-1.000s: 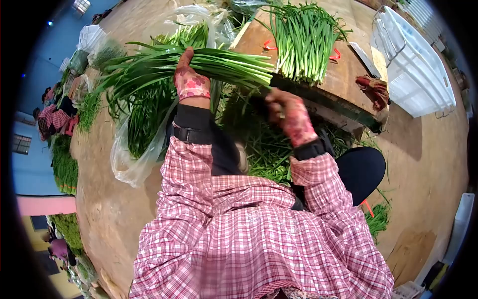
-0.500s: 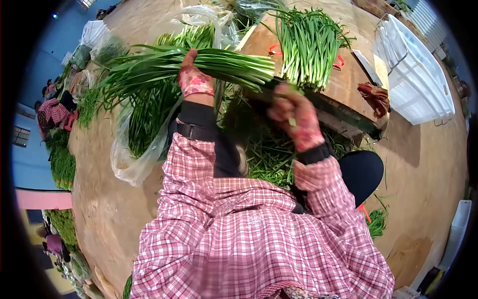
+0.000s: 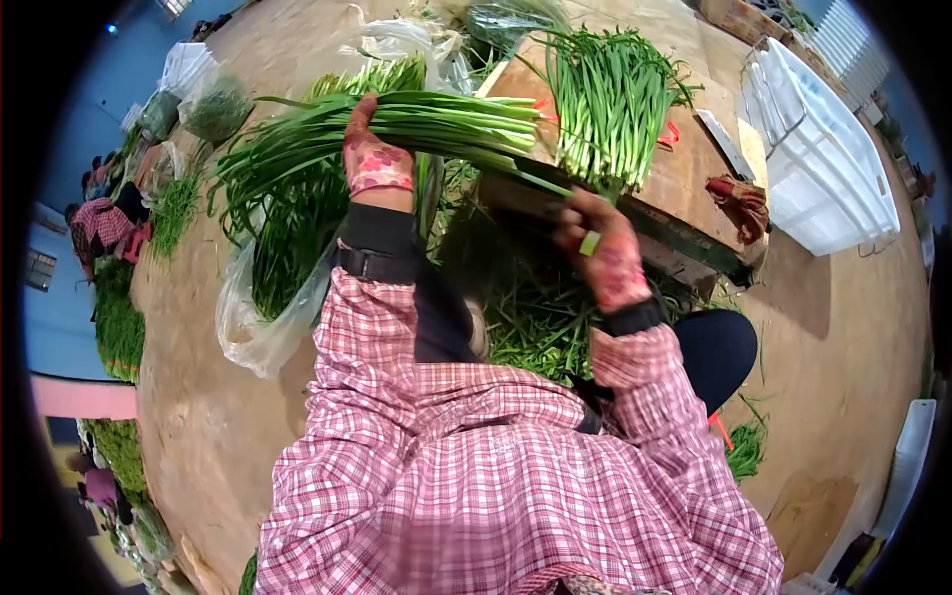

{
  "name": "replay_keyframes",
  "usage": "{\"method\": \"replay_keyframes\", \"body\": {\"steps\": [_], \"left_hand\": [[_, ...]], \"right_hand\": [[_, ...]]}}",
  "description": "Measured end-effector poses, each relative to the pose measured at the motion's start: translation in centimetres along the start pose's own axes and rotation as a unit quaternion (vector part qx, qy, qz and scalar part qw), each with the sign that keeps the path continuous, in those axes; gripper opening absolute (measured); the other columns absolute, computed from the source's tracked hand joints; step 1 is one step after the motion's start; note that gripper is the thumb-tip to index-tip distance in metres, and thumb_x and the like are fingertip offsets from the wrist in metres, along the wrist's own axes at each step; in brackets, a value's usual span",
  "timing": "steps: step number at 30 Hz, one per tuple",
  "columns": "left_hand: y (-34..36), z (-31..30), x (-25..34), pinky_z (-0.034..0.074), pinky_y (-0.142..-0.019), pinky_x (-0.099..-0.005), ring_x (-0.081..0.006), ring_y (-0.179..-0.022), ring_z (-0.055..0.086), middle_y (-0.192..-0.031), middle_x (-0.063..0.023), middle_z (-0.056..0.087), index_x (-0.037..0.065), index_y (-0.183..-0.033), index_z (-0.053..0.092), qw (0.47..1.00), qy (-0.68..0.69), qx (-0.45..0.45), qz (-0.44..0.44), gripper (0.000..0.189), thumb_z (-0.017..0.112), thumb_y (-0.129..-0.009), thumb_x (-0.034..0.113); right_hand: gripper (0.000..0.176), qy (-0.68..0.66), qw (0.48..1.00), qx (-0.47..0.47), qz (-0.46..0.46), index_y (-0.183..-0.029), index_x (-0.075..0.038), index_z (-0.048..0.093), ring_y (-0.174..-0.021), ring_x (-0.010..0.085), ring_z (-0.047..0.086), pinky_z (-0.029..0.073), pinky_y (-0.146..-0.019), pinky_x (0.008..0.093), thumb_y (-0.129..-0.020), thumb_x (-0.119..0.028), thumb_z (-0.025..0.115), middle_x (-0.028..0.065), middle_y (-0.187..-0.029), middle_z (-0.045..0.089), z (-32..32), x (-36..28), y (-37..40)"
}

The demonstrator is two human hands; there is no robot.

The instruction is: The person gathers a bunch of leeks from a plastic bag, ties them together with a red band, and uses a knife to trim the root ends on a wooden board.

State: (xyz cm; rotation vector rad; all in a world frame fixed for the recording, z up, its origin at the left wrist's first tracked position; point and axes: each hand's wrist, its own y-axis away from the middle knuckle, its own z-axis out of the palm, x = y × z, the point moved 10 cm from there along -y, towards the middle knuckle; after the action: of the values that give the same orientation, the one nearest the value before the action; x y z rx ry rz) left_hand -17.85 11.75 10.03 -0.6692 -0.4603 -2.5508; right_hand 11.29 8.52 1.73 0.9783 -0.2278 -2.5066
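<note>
My left hand, in a patterned fingerless glove, is wrapped round a bundle of long green stalks, pale ends to the right and leaves to the left. Just below those pale ends, my right hand pinches the end of a single green stalk that slants down from the bundle. A short light-green piece shows against its fingers. On the wooden block lies a second pile of stalks, with red ties beside it.
A knife and a dark red cloth lie on the block's right side. White crates stand beyond. Cut leaves cover the floor below my hands. A plastic bag of greens sits at left; people are farther left.
My right hand has moved slightly down and right, less blurred, and a stalk now stretches between it and the bundle. My left hand still holds the bundle.
</note>
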Motion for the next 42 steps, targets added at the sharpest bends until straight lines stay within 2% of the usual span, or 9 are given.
{"method": "replay_keyframes", "body": {"steps": [3, 5, 9, 13, 24, 28, 35, 38, 42], "left_hand": [[-2.1, -1.4, 3.8, 0.051, -0.087, -0.0415, -0.0289, -0.089, 0.062, -0.098, -0.0117, 0.065, 0.007, -0.099, 0.062, 0.996, -0.024, 0.011, 0.084, 0.021, 0.067, -0.082, 0.018], [-2.6, -1.9, 4.6, 0.051, -0.086, -0.0407, -0.0285, -0.088, 0.063, -0.099, -0.0116, 0.065, 0.006, -0.098, 0.062, 0.995, -0.026, 0.048, 0.083, 0.021, 0.068, -0.081, 0.017], [-0.8, -0.3, 3.8, 0.053, -0.080, -0.0387, -0.0273, -0.081, 0.063, -0.097, -0.0107, 0.066, 0.005, -0.095, 0.064, 0.993, -0.043, -0.009, 0.110, 0.021, 0.071, -0.079, 0.016], [2.9, 0.5, 0.7, 0.052, -0.085, -0.0372, -0.0242, -0.094, 0.063, -0.108, -0.0100, 0.065, 0.011, -0.112, 0.067, 0.992, -0.069, 0.104, 0.023, 0.024, 0.058, -0.091, 0.015], [2.4, -2.4, -1.5, 0.055, -0.067, -0.0387, -0.0244, -0.067, 0.062, -0.084, -0.0064, 0.064, 0.006, -0.086, 0.062, 0.993, -0.001, 0.114, 0.004, 0.019, 0.076, -0.076, 0.012], [4.9, -0.8, -0.6, 0.052, -0.078, -0.0348, -0.0220, -0.082, 0.062, -0.097, -0.0076, 0.066, 0.008, -0.107, 0.068, 0.991, -0.064, 0.109, 0.040, 0.022, 0.063, -0.088, 0.017], [2.4, -2.5, 0.3, 0.053, -0.079, -0.0348, -0.0219, -0.084, 0.064, -0.099, -0.0083, 0.066, 0.007, -0.104, 0.068, 0.995, -0.030, 0.072, 0.059, 0.020, 0.065, -0.086, 0.016], [3.5, -2.1, 0.3, 0.053, -0.079, -0.0354, -0.0215, -0.084, 0.064, -0.100, -0.0081, 0.066, 0.006, -0.104, 0.068, 0.993, -0.035, 0.095, 0.067, 0.019, 0.063, -0.087, 0.014], [3.0, -1.5, -1.7, 0.054, -0.069, -0.0379, -0.0247, -0.071, 0.063, -0.084, -0.0061, 0.065, 0.005, -0.092, 0.064, 0.997, -0.006, 0.074, 0.023, 0.018, 0.073, -0.076, 0.008]], "right_hand": [[0.025, 0.442, 0.897, 0.008, -0.017, -0.076, -0.007, 0.067, -0.052, 0.0177, 0.055, 0.043, -0.053, 0.0294, -0.086, -0.029, 0.064, 0.0051, -0.060, 0.060, -9.2, -2.4, 0.4], [0.039, 0.898, 0.428, 0.057, 0.081, -0.096, -0.007, 0.071, -0.089, 0.0312, 0.067, 0.052, -0.076, 0.0423, -0.074, -0.039, 0.072, 0.0193, -0.093, 0.069, -11.0, -2.7, 1.7], [0.029, 0.702, 0.579, 0.059, -0.411, -0.099, -0.011, 0.069, -0.093, 0.0344, 0.062, 0.049, -0.081, 0.0433, -0.079, -0.031, 0.074, 0.0122, -0.094, 0.067, 4.4, -7.3, 4.8], [0.018, 0.676, 0.440, 0.056, -0.589, -0.083, -0.011, 0.070, -0.079, 0.0277, 0.061, 0.048, -0.069, 0.0386, -0.075, -0.025, 0.078, 0.0089, -0.080, 0.063, 16.6, -8.1, 8.9], [0.015, 0.697, 0.466, 0.050, -0.543, -0.080, -0.015, 0.073, -0.063, 0.0285, 0.064, 0.049, -0.056, 0.0407, -0.079, -0.029, 0.072, 0.0087, -0.068, 0.065, 14.5, -6.3, 6.1], [0.014, 0.621, 0.612, 0.039, -0.488, -0.080, -0.012, 0.071, -0.068, 0.0285, 0.066, 0.051, -0.059, 0.0374, -0.080, -0.025, 0.071, 0.0086, -0.073, 0.068, 12.3, -6.1, 4.8], [0.028, 0.647, 0.649, 0.087, -0.391, -0.096, -0.012, 0.070, -0.090, 0.0281, 0.065, 0.050, -0.076, 0.0393, -0.077, -0.033, 0.074, 0.0081, -0.096, 0.069, 8.0, -6.7, 4.6], [0.062, 0.725, 0.457, 0.075, -0.510, -0.120, -0.010, 0.059, -0.118, 0.0322, 0.052, 0.040, -0.094, 0.0464, -0.072, -0.045, 0.077, 0.0114, -0.122, 0.059, 14.2, -7.2, 8.2], [0.109, 0.802, 0.434, -0.034, -0.409, -0.139, -0.001, 0.040, -0.136, 0.0395, 0.033, 0.019, -0.115, 0.0485, -0.054, -0.055, 0.083, 0.0189, -0.140, 0.046, 14.2, -2.9, 1.3]]}}
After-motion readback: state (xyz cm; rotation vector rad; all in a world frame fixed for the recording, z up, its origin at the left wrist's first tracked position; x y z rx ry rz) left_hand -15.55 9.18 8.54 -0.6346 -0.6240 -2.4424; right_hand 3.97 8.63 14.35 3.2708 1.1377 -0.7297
